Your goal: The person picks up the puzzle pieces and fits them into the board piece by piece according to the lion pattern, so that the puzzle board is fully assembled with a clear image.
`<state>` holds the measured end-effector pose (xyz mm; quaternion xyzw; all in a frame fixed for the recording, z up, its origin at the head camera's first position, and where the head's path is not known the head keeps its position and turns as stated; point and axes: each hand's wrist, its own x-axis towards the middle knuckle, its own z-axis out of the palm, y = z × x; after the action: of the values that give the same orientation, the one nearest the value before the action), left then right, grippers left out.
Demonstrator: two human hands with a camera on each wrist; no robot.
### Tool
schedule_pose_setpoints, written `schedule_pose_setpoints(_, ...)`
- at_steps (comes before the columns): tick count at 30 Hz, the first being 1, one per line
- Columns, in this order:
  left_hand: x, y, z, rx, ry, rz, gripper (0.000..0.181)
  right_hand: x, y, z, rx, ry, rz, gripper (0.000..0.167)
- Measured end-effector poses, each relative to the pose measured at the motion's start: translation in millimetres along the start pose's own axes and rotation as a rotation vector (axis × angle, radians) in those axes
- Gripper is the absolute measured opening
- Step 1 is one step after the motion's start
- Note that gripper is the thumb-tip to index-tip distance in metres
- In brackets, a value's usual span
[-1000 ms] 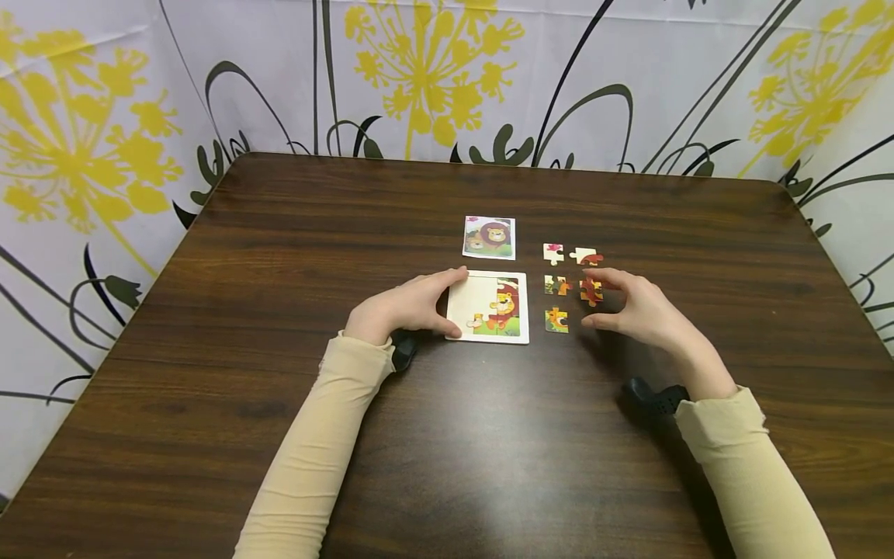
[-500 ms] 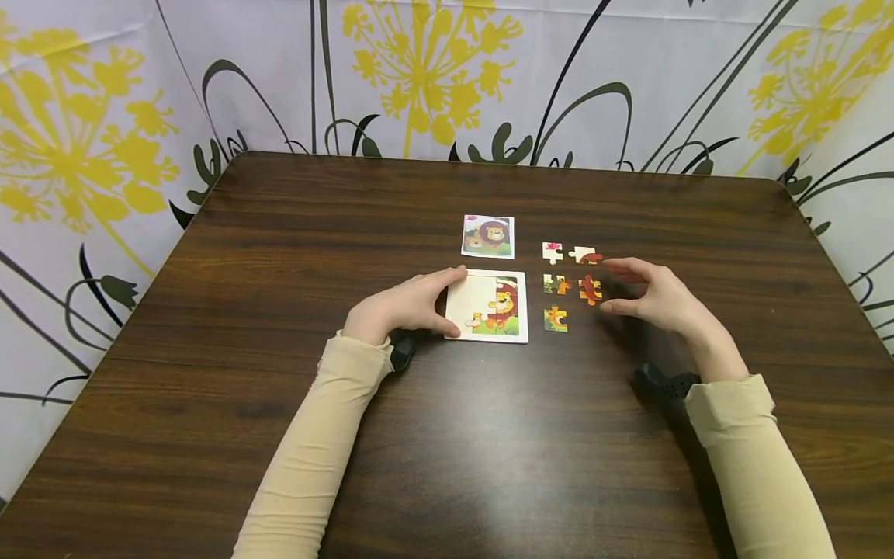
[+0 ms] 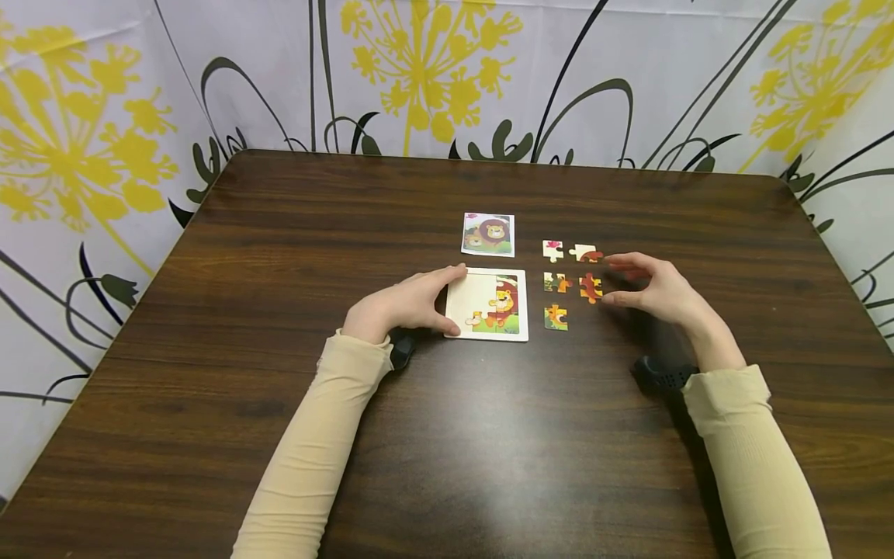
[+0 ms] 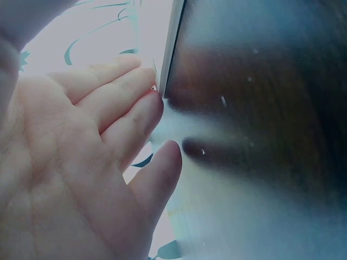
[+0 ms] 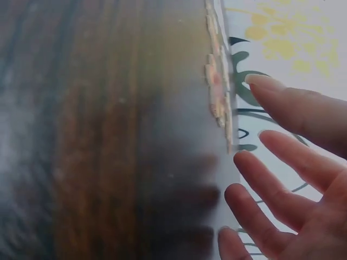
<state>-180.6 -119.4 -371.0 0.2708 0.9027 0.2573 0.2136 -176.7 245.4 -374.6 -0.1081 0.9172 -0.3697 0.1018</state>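
Observation:
In the head view, a pale puzzle tray (image 3: 466,299) lies on the table, its right side and bottom filled with lion puzzle pieces. My left hand (image 3: 401,305) holds its left edge, thumb at the near corner and index finger at the far one. Right of the tray lie several loose puzzle pieces, among them a red-brown piece (image 3: 590,288), a white-and-brown piece (image 3: 586,254) and a yellow-and-green piece (image 3: 556,317). My right hand (image 3: 656,291) hovers just right of the red-brown piece, thumb and fingers apart, holding nothing. The right wrist view shows its fingers (image 5: 274,189) spread and loosely bent.
A lion picture card (image 3: 488,234) lies behind the tray. The dark wooden table (image 3: 475,458) ends at the back against a white cloth (image 3: 279,70) with yellow flowers. Two more loose pieces are a pink-flowered piece (image 3: 552,250) and a green-and-orange piece (image 3: 556,282).
My right hand has drawn back to the right from over the red-brown puzzle piece, leaving it in full view on the table. My left hand stays on the puzzle tray.

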Motion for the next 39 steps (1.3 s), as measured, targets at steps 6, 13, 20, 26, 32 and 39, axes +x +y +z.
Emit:
schedule_pose_setpoints(6,0.1,0.5,0.0,-0.002,-0.003,-0.001,0.089,4.6,3,3,0.007,0.000,0.021,0.056)
schedule_pose_setpoints(13,0.5,0.3,0.6,0.000,0.004,0.008,0.088,9.4,3,6,-0.007,-0.005,0.051,0.052)
schedule_pose_setpoints(20,-0.1,0.9,0.7,0.001,0.012,0.016,0.088,12.2,0,8,-0.010,-0.020,0.064,0.052)
schedule_pose_setpoints(26,-0.3,1.4,0.3,-0.001,0.005,0.005,0.089,14.4,-3,10,-0.023,-0.030,0.108,0.054)
schedule_pose_setpoints(32,-0.2,1.0,0.6,-0.013,0.002,0.007,0.088,16.2,-4,12,-0.033,-0.017,0.106,0.050)
schedule_pose_setpoints(39,-0.8,1.6,0.2,-0.013,0.005,0.008,0.088,18.2,-7,14,-0.037,-0.001,0.093,0.049)
